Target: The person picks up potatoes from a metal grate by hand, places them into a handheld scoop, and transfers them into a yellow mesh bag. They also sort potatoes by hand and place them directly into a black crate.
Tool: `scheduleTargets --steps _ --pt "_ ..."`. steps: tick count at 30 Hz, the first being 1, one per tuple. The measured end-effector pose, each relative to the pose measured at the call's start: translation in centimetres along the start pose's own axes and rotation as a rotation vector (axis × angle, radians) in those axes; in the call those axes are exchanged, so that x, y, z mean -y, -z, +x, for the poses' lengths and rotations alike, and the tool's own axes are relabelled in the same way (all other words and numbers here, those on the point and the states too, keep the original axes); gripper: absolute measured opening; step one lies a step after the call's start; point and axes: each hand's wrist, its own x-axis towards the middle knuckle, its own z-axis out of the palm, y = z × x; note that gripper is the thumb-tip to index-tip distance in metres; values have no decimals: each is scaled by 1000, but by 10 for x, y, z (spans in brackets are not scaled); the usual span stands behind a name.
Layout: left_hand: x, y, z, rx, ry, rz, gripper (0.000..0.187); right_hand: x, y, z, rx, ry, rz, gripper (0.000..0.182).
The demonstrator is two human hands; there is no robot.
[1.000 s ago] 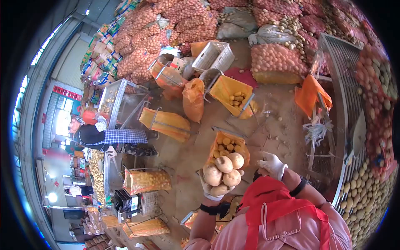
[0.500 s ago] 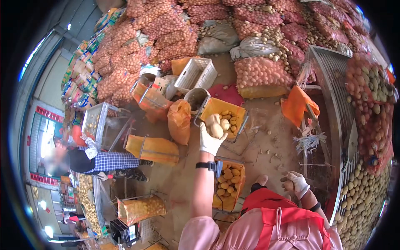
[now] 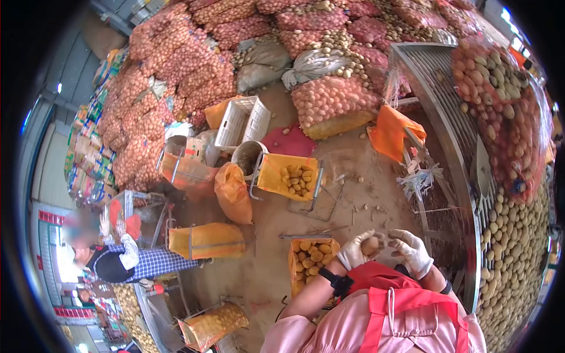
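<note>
My left hand (image 3: 355, 252), in a white glove, is closed around a brownish potato (image 3: 371, 246) in front of my red apron (image 3: 382, 279). Close by on the right, my gloved right hand (image 3: 413, 253) has its fingers curved and apart, with nothing seen in them. Just left of my left hand stands an orange mesh bag (image 3: 294, 259) on a frame, part filled with potatoes (image 3: 313, 256). Farther forward, a yellow bag (image 3: 272, 176) on a metal frame holds more potatoes (image 3: 298, 180).
On my right runs a slatted metal table (image 3: 471, 194) with many potatoes (image 3: 511, 247) and filled net bags (image 3: 500, 112). Ahead are stacked potato sacks (image 3: 335, 100), a white crate (image 3: 242, 120) and a bucket (image 3: 249, 157). A person (image 3: 118, 259) stands at left.
My left hand has come back from the yellow bag, where it held pale potatoes, to beside my right hand; it now holds one brownish potato. My right hand's fingers have opened. The view has shifted.
</note>
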Motion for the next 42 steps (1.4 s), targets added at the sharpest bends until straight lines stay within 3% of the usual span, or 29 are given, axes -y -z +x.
scheduleTargets --steps 2,3,4,6,7,8,9,10,11,12,13,15,20,23,25,27,29,31,33,36,37,39,40,41,42 --pt "-22 -23 -26 -62 -191 -56 28 -3 9 -6 -80 -36 63 46" --pt "-47 -38 -37 -116 -179 -190 13 -5 15 -8 -117 -68 63 45" --pt "-71 -22 -44 -43 -452 -55 22 -8 23 -14 -176 -98 73 45" --pt "-127 -55 -71 233 -702 22 36 -14 37 -32 -321 -110 76 41" --pt "-149 -65 -86 246 -706 -23 28 -13 40 -41 -384 -131 30 39" --pt "-171 -58 -99 -209 -800 -169 36 -12 40 -52 -435 -129 36 38" --pt "-176 -62 -107 -222 -924 -69 67 -15 44 -60 -454 -150 37 39" --pt "-185 -48 -108 -232 -924 8 78 -25 49 -68 -473 -137 89 39" --pt "-195 -42 -103 -417 -931 -135 91 -37 55 -70 -478 -154 102 39" --pt "-191 -37 -94 -461 -921 -133 90 -44 59 -79 -482 -134 157 38" --pt "-173 -43 -83 -492 -871 -87 77 -50 64 -88 -470 -110 205 37" --pt "-143 -29 -58 -337 -612 102 48 -62 74 -103 -505 -97 224 37" --pt "-38 -37 33 -183 -163 209 48 -94 131 -169 -566 -28 119 36" --pt "31 -61 75 -65 3 234 51 -122 186 -227 -1013 181 -345 31" --pt "76 -74 99 -15 80 221 52 -142 231 -259 -1384 172 -400 31" --pt "118 -89 119 -1 140 242 52 -149 273 -293 -1531 13 -535 36" --pt "160 -107 138 16 189 310 51 -168 307 -302 -1552 -62 -564 44" --pt "195 -121 155 -15 194 444 50 -178 332 -304 -1361 -182 -589 52" --pt "227 -138 166 -24 180 539 49 -183 348 -305 -1317 -149 -644 51" --pt "267 -155 173 -36 81 688 47 -203 376 -310 -1229 99 -106 45" --pt "276 -156 175 -40 60 724 47 -195 385 -323 -993 149 466 38" --pt "287 -153 178 -49 53 733 47 -220 409 -335 -554 311 1091 39" --pt "287 -147 181 -48 55 718 46 -222 409 -336 -588 317 1242 41" --pt "290 -143 183 -47 57 705 46 -236 417 -339 -474 390 1343 41" --pt "294 -143 184 -81 36 724 46 -225 417 -350 -591 351 1393 41"
